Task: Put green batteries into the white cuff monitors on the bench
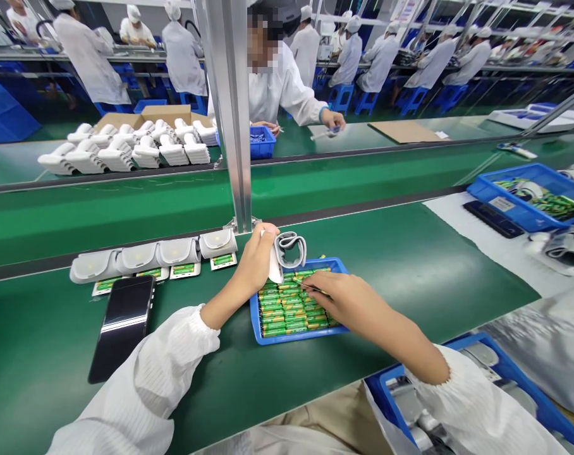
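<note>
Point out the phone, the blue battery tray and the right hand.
phone [121, 328], head view, on its dark screen.
blue battery tray [302, 336], head view, on its near rim.
right hand [351, 302], head view, on the back of the hand.

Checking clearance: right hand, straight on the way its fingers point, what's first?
Right hand: likely the white tab in the left hand, past the batteries in the blue tray; depth unclear.

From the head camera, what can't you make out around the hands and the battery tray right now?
In the head view:
- the batteries under the right hand: partly hidden by that hand; whether its fingers pinch anything is too fine to tell
- the white piece and grey strap: where they meet the left hand is hidden by it
- battery markings: too small to read
- the blue crate: contents partly hidden by the right sleeve, and cut off by the frame edge
</note>
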### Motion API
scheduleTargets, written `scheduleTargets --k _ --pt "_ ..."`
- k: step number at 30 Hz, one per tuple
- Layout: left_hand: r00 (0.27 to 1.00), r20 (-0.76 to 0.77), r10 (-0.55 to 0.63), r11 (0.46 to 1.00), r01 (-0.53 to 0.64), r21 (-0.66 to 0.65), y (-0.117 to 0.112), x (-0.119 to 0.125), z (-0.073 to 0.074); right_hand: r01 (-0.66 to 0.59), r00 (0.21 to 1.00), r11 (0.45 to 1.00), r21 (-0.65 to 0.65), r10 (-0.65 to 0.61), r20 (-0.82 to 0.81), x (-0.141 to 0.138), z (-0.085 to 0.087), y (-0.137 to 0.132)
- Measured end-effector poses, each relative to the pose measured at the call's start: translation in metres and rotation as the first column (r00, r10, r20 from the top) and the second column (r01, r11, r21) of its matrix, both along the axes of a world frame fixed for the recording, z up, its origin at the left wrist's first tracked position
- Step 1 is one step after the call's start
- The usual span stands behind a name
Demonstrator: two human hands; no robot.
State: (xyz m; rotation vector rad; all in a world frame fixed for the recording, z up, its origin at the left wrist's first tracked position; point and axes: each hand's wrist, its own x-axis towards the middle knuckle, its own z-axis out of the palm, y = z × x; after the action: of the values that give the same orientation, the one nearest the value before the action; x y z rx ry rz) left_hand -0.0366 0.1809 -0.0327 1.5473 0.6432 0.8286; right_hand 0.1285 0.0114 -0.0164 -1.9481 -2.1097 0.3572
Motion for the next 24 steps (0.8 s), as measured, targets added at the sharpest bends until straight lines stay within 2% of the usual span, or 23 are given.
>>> scheduleTargets --k 8,16,24 --pt "0.999 0.010 0.041 0.999 -0.041 0.019 -0.001 0.000 0.003 0.038 0.977 0.994 -0.105 -0.015 0.213 0.004 0.020 -0.004" --pt "0.999 0.011 0.046 0.999 -0.047 0.026 0.001 0.002 -0.001 -0.006 0.993 1.000 -0.025 0.009 0.118 -0.014 0.013 0.013" --pt "0.999 0.002 0.033 0.999 -0.033 0.026 -0.001 0.001 0.002 -0.068 0.997 0.997 0.023 0.068 -0.020 -0.014 0.002 0.018"
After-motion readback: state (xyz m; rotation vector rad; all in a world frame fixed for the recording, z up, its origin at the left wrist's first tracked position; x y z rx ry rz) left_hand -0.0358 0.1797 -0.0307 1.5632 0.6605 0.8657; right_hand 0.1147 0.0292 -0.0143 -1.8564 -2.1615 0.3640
